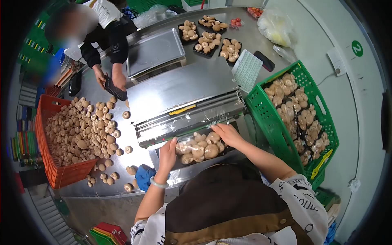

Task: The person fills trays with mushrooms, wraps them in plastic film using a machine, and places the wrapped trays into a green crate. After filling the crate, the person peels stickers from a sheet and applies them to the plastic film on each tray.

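While clear, glossy film [183,145] covers a pack of mushrooms [211,150], the left hand [166,154] lies along the pack's 9 o'clock side, its visible fingers straight and close together. Toward the pack's 1 o'clock edge, the right hand [226,134] has bent fingers with their tips at the film; I cannot tell whether either hand pinches it. Round, smooth tan caps press up beneath the wrap, between the two hands and just at the 6 o'clock side of a boxy machine [183,87] with a flat metal top.

Taken from the pack, a slatted orange plastic crate [77,170] stands at 9 o'clock, loose mushrooms [106,143] heaped from it onto the shiny steel table [134,157]. A crumpled blue cloth [145,177] lies at 8 o'clock. At 10 o'clock, a co-worker's hands [118,79] hold a ridged black tray [114,89], near the scale [155,53] with its flat square pan at 11. Four filled black trays [230,51] sit around 12, and a perforated green crate [271,130] of wrapped packs [304,116] at 2.
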`<control>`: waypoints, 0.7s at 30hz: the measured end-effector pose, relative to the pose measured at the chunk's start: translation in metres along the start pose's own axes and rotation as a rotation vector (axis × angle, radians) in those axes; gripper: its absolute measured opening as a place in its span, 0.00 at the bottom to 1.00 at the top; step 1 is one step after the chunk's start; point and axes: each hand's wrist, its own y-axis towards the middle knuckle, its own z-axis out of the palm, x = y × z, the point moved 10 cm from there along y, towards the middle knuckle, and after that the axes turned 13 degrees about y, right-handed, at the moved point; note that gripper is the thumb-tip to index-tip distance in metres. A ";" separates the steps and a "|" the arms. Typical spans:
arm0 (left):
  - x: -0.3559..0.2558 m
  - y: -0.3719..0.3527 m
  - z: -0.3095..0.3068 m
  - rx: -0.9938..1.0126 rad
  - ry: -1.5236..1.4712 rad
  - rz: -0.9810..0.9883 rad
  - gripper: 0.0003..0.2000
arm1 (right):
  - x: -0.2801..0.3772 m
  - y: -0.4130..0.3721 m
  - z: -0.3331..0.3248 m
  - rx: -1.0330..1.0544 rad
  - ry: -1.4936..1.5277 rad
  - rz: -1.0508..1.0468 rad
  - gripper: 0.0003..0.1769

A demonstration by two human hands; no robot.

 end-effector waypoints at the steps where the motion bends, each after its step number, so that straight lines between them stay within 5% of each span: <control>1: 0.006 0.004 0.010 -0.004 0.069 0.021 0.18 | -0.019 0.002 -0.001 -0.051 0.002 -0.033 0.27; 4: 0.008 -0.002 0.016 -0.116 0.229 0.079 0.12 | -0.049 -0.005 -0.012 -0.180 -0.082 0.069 0.27; 7: 0.024 -0.024 0.010 -0.212 0.067 0.030 0.07 | -0.066 -0.035 -0.020 -0.224 0.181 0.381 0.21; 10: 0.031 -0.040 0.012 -0.217 -0.038 0.014 0.06 | -0.056 -0.045 -0.018 -0.368 0.011 0.007 0.16; 13: 0.029 -0.044 0.007 -0.303 -0.127 0.051 0.05 | -0.060 -0.058 -0.026 -0.417 0.334 0.042 0.13; 14: 0.036 -0.042 -0.003 -0.337 -0.171 0.050 0.05 | -0.067 -0.071 -0.027 -0.383 0.746 0.236 0.10; 15: 0.040 -0.040 -0.011 -0.370 -0.215 0.050 0.05 | -0.047 -0.086 -0.036 -0.366 0.950 0.211 0.10; 17: 0.019 -0.040 -0.020 -0.311 -0.256 0.086 0.06 | -0.024 -0.122 -0.065 -0.424 0.919 0.182 0.11; 19: 0.014 -0.034 -0.012 -0.267 0.005 0.131 0.05 | -0.042 -0.152 -0.092 -0.555 0.851 0.164 0.09; 21: 0.011 -0.020 0.022 -0.187 0.327 0.158 0.06 | -0.078 -0.168 -0.107 -0.717 0.420 0.121 0.08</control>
